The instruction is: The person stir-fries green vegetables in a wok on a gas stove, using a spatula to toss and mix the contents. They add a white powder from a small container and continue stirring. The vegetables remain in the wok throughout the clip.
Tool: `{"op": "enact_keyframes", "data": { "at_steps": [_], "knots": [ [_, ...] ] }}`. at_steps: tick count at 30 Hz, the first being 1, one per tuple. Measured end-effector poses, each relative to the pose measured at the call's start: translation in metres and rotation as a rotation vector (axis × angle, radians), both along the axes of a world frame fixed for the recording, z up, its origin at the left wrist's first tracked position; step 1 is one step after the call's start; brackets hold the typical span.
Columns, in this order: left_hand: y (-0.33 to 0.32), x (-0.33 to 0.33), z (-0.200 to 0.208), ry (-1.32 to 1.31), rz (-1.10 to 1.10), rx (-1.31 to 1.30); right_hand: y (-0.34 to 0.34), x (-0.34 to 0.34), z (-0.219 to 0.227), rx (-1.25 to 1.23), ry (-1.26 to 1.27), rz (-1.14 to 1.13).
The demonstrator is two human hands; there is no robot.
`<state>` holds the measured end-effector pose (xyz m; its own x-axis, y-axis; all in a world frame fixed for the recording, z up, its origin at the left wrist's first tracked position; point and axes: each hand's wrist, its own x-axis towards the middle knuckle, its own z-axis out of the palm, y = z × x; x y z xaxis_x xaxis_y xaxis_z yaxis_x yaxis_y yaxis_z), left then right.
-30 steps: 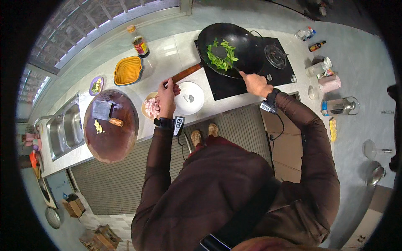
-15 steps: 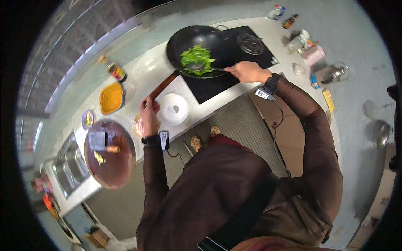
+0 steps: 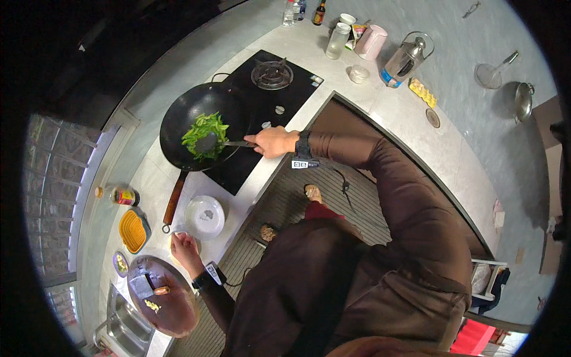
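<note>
A black wok (image 3: 178, 107) with a wooden handle (image 3: 173, 202) sits on the cooktop, holding chopped green vegetables (image 3: 205, 128). My right hand (image 3: 273, 143) is closed around the metal handle of a spatula or ladle (image 3: 238, 144), whose rounded head rests among the greens. Beyond the wok handle's end, my left hand (image 3: 187, 253) is over a small plate (image 3: 173, 243) with pale pink food, mostly covering it; its fingers are partly hidden. Between that hand and the cooktop stands a white plate (image 3: 205, 217) with a grey patch in its middle.
A round chopping board (image 3: 184, 309) bears a cleaver (image 3: 141, 285) and pale chopped bits. Nearby are a yellow basket (image 3: 134, 231), a sauce bottle (image 3: 125, 196), a small bowl (image 3: 121, 263) and a sink (image 3: 128, 321). A kettle (image 3: 407, 59) and jars stand right.
My left hand has let go of the wok handle and moved to the small plate. My right hand keeps hold of the utensil in the greens. The view has turned to the right.
</note>
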<state>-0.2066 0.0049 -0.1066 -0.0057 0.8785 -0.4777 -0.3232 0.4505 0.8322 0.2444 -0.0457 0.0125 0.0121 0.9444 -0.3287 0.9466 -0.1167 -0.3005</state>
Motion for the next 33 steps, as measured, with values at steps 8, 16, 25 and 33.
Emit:
{"op": "enact_keyframes", "data": {
  "at_steps": [8,16,25,33],
  "knots": [
    [-0.101,0.099,-0.042,0.068,-0.111,-0.050,-0.023,0.154,-0.033,0.086,0.716,-0.316],
    [-0.157,0.324,-0.052,0.172,-0.500,-0.071,-0.069,0.501,-0.117,0.407,0.026,-0.808],
    [-0.148,0.421,-0.024,0.010,-0.346,-0.262,-0.080,0.636,-0.151,0.095,-0.192,-0.997],
    [-0.144,0.444,-0.026,0.024,-0.324,-0.255,-0.126,0.657,-0.143,0.525,-0.127,-0.944]
  ]
}}
